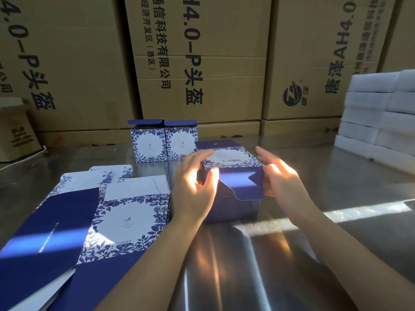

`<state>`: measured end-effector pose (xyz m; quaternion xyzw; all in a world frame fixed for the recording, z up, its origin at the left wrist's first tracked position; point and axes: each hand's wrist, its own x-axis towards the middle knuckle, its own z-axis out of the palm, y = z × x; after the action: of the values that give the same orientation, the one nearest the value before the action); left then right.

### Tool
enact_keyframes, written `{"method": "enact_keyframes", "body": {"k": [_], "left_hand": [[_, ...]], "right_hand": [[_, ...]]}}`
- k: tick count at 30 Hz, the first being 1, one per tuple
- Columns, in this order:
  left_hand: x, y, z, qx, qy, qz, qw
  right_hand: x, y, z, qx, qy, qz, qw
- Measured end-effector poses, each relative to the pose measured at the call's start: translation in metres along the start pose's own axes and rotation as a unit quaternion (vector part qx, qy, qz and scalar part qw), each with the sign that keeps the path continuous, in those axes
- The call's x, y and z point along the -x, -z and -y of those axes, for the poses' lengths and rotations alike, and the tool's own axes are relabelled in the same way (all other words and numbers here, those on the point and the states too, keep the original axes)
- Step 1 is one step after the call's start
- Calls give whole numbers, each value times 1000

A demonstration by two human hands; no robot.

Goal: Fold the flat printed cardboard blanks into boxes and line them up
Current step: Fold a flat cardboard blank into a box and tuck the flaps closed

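Note:
A half-formed blue and white floral box lies on its side on the metal table, its open end toward me with a blue flap hanging down. My left hand holds its left edge, fingers curled on the side flap. My right hand grips the right edge at the right flap. Two finished boxes stand side by side behind, lids up. A stack of flat printed blanks lies at the left.
Large brown shipping cartons form a wall behind the table. White foam blocks are stacked at the right. A small brown carton sits at the far left. Sunlight streaks cross the table's near part.

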<state>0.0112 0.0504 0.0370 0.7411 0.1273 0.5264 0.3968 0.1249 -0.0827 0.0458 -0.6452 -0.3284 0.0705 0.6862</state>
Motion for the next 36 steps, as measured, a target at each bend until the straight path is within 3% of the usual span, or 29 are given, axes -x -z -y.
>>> {"method": "enact_keyframes", "body": {"k": [6,12,16,22,36], "left_hand": [[2,-3,-1,-45,-30,1,999],[-2,-2,-1,17,19,52,998],[-6,2,1,17,19,96,995],[-10,3,1,-23,-54,90,994],[2,-3,-7,-125,-134,47,982]], "right_hand": [[1,0,-4,70,48,-16,996],[3,1,-4,114,87,24,989],[3,3,-6,177,146,-4,973],[0,4,-10,148,169,-5,975],[10,-3,-5,259,246,-31,934]]}}
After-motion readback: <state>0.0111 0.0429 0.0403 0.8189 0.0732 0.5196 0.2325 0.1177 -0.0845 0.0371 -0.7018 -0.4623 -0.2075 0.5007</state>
